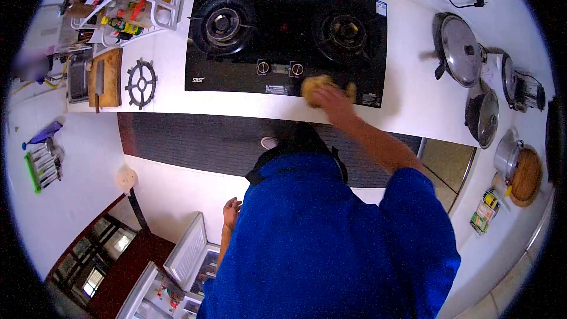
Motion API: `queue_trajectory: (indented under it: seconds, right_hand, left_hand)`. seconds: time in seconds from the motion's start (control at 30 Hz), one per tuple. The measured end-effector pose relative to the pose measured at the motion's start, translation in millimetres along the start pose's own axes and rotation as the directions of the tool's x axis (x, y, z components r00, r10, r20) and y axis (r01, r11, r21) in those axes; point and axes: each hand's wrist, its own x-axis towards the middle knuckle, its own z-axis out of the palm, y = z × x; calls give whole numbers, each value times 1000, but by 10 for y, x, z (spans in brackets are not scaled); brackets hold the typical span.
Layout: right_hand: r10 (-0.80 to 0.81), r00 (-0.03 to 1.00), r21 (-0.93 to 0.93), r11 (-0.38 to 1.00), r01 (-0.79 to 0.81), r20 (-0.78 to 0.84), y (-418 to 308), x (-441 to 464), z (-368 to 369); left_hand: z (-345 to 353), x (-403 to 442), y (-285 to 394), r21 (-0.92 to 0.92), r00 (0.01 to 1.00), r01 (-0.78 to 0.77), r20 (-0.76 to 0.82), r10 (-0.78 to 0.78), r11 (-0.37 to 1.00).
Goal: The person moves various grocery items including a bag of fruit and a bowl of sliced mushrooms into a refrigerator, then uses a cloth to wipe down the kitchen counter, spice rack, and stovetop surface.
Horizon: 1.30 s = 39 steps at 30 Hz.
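Observation:
My right hand point(329, 101) is closed on a yellowish cloth point(315, 87), pressing it against the front edge of the black glass gas stove point(236, 80), right of the two knobs. Part of the cloth shows beyond the fingers on the right. My left hand point(232, 210) hangs low beside the blue shirt, away from the counter, its fingers loosely bent and slightly apart with nothing visible in them. A black round pan support point(142, 84) lies on the white counter point(168, 77), left of the stove.
At the counter's left are a knife point(100, 78) on a wooden board point(112, 77) and a white rack point(168, 9) of bottles. Lidded pans point(460, 50) stand at the right. A dark mat point(177, 136) lies on the floor; an open white appliance point(189, 248) is at lower left.

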Motion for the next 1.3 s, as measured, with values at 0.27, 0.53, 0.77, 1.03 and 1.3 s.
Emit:
queue_trajectory:
  seconds: [0.27, 0.53, 0.77, 1.03, 1.3]
  right_hand:
    - [-81, 992, 126, 990, 68, 95, -75, 256, 137]
    - [-150, 987, 142, 980, 141, 52, -703, 1000, 142]
    - [2, 984, 3, 1000, -3, 177, 246, -170, -198]
    - [-239, 970, 100, 967, 233, 51, -949, 1315, 208]
    - [58, 998, 29, 998, -57, -32, -144, 42, 228]
  left_hand:
    - [277, -29, 168, -7, 997, -74, -32, 74, 997]
    - [400, 38, 236, -60, 993, -98, 59, 102, 993]
    - [125, 118, -35, 8, 994, -106, -23, 106, 994]
    - [-146, 338, -697, -73, 988, -91, 115, 99, 993]
    - [-292, -3, -207, -98, 993, -75, -100, 66, 992]
